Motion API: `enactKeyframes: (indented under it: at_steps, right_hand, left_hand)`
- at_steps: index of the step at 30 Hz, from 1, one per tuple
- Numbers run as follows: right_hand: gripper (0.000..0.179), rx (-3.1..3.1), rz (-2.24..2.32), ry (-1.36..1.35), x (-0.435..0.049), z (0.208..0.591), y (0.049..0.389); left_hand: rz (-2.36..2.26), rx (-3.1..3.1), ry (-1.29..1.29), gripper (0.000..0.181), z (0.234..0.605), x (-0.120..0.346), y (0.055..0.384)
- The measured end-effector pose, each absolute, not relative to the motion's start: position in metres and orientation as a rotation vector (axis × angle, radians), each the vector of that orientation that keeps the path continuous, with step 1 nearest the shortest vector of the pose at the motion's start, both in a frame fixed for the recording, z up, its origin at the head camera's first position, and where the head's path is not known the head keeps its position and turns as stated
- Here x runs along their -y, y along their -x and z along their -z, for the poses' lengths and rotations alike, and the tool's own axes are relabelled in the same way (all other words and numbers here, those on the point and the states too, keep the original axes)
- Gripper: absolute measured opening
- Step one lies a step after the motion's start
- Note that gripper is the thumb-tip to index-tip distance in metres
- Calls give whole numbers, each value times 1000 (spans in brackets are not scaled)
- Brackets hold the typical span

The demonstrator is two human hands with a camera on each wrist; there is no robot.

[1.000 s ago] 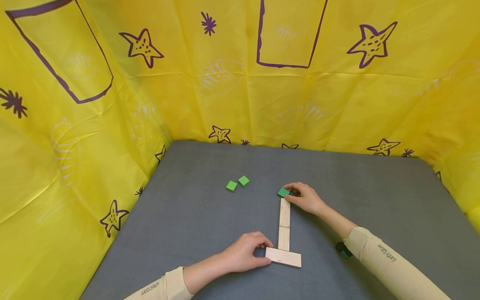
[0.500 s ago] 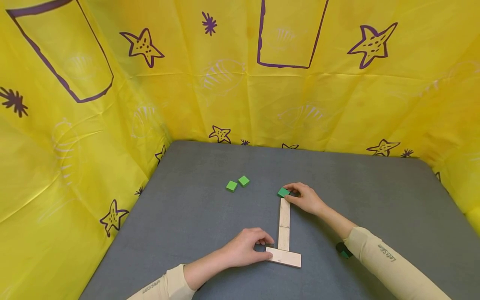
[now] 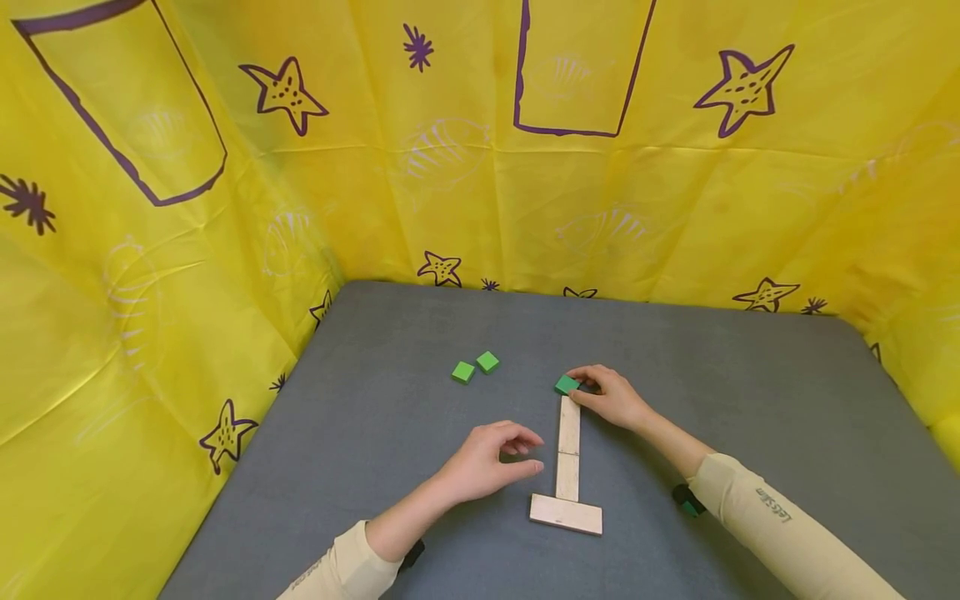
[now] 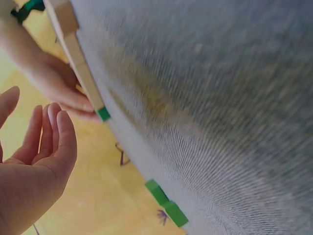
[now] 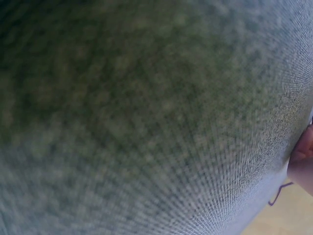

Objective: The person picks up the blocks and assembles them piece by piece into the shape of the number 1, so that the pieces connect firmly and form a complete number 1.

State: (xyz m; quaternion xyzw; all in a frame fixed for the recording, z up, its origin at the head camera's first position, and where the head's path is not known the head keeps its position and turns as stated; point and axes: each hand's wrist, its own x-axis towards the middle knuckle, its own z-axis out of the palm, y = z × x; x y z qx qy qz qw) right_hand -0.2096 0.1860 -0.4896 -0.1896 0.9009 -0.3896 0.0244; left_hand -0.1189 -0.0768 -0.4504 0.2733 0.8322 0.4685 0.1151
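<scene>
In the head view, two pale wooden blocks lie end to end in a line, the farther one and the nearer one. A third wooden block lies crosswise at the near end, forming an upside-down T. At the far end sits a dark green block, pinched between thumb and fingers of my right hand. My left hand hovers left of the line with fingers loosely bent and nothing between them. The right wrist view catches only part of my right hand at its edge.
Two light green blocks, one and another, lie close together farther left on the grey tabletop. Yellow cloth walls with purple drawings rise behind and along both sides.
My left hand has let go of the crosswise wooden block's left end and moved away from it, toward the far side. The right hand stays in place on the dark green block.
</scene>
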Motion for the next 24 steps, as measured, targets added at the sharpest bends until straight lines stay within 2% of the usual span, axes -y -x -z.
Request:
enactKeyframes:
  at_steps: [24]
  right_hand:
    - [33, -2783, 1209, 620, -186, 488, 209]
  left_hand:
    - [-1847, -2528, -405, 29, 433, 91, 170]
